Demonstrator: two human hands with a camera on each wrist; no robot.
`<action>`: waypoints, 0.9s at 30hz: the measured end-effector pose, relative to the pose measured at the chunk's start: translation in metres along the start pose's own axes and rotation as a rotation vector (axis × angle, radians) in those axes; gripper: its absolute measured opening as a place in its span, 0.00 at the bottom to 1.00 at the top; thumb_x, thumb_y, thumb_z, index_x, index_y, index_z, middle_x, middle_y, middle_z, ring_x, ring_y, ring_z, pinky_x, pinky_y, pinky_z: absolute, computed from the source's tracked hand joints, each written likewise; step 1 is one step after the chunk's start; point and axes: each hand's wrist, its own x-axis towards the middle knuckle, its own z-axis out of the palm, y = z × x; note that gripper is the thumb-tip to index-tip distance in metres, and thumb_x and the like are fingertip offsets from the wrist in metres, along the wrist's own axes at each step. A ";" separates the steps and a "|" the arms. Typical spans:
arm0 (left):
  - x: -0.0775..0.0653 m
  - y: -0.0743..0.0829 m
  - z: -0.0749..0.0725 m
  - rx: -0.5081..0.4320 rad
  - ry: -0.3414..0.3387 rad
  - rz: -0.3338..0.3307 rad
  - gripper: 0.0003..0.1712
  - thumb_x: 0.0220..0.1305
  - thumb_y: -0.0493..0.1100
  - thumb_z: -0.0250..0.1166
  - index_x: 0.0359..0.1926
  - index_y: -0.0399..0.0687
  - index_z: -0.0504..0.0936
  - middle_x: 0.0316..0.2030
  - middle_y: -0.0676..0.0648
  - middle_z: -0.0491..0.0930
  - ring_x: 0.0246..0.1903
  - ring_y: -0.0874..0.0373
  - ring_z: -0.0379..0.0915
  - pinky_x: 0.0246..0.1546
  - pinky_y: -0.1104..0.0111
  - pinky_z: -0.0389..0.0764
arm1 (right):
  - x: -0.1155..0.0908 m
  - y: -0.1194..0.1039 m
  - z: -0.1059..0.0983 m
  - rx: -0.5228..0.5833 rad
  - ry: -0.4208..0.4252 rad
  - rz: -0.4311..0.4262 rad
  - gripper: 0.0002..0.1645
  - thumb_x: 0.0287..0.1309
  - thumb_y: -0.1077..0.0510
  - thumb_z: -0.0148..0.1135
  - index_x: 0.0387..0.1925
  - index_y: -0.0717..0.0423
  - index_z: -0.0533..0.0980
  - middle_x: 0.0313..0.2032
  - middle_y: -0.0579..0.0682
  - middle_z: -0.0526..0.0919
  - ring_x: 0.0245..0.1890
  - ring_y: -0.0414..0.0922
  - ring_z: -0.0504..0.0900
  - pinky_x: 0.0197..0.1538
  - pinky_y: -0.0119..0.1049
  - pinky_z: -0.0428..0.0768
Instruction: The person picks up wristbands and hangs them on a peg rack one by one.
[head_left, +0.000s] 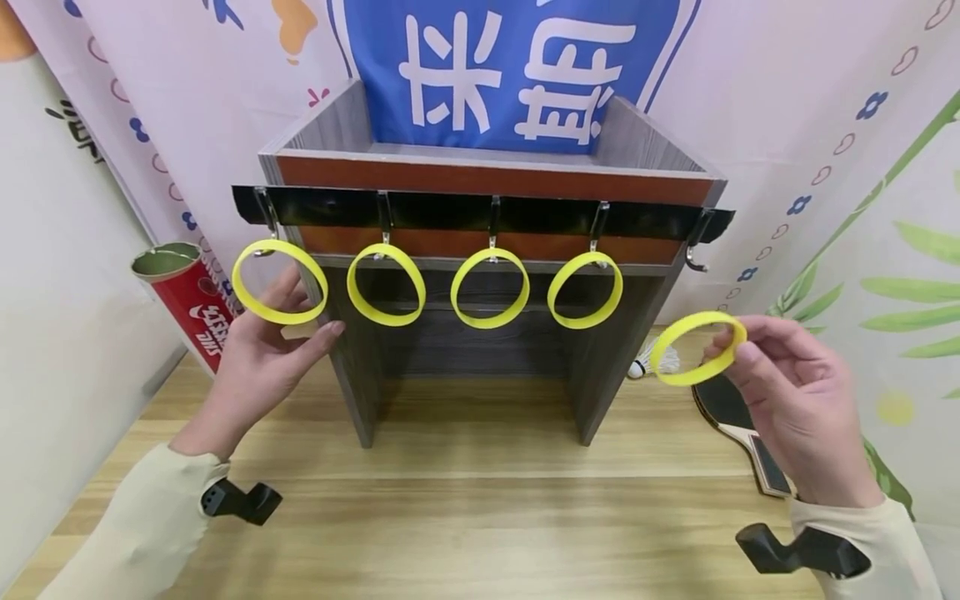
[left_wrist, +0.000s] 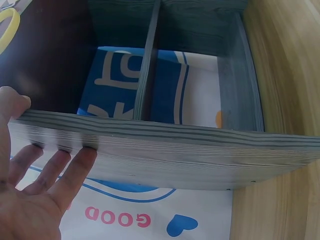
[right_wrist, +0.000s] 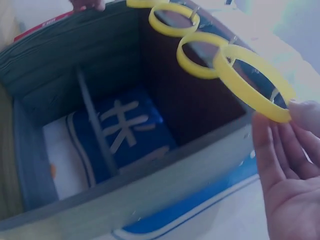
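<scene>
In the head view my right hand (head_left: 798, 400) pinches a yellow ring (head_left: 701, 379) between thumb and fingers, below and in front of the empty right-end hook (head_left: 696, 262). Other yellow rings (head_left: 490, 323) hang from the remaining hooks on a black strip (head_left: 438, 212) across the front of a grey wooden shelf unit (head_left: 352, 367). My left hand (head_left: 262, 358) is at the shelf's left side, behind the leftmost hanging ring (head_left: 279, 317). In the left wrist view its extended fingers (left_wrist: 72, 180) touch the outer side panel, and the thumb lies by the panel's front edge.
A red can (head_left: 187, 300) stands left of the shelf. To its right, a shuttlecock (head_left: 660, 360) and a table tennis bat (head_left: 738, 425) lie on the wooden table (head_left: 465, 517). Printed cloth (head_left: 750, 100) hangs behind and beside the shelf.
</scene>
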 end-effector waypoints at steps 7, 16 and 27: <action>0.000 0.000 -0.001 0.012 0.001 -0.010 0.50 0.65 0.28 0.69 0.81 0.66 0.61 0.65 0.67 0.71 0.58 0.71 0.74 0.45 0.84 0.83 | 0.025 -0.007 0.018 0.121 0.060 -0.133 0.18 0.68 0.84 0.42 0.55 0.85 0.72 0.45 0.68 0.86 0.45 0.56 0.87 0.57 0.43 0.89; -0.002 -0.001 0.003 -0.009 0.006 -0.003 0.50 0.65 0.27 0.68 0.81 0.64 0.62 0.67 0.65 0.71 0.58 0.71 0.74 0.45 0.84 0.83 | 0.036 -0.004 0.028 -0.055 0.198 -0.048 0.16 0.70 0.80 0.48 0.53 0.77 0.76 0.41 0.59 0.88 0.42 0.49 0.89 0.52 0.36 0.90; 0.000 0.000 0.004 0.019 0.010 -0.011 0.50 0.65 0.29 0.69 0.80 0.67 0.61 0.63 0.67 0.72 0.57 0.72 0.75 0.45 0.84 0.83 | 0.030 0.011 0.016 -0.064 0.147 0.010 0.16 0.70 0.79 0.48 0.53 0.75 0.78 0.45 0.60 0.88 0.46 0.48 0.89 0.55 0.36 0.89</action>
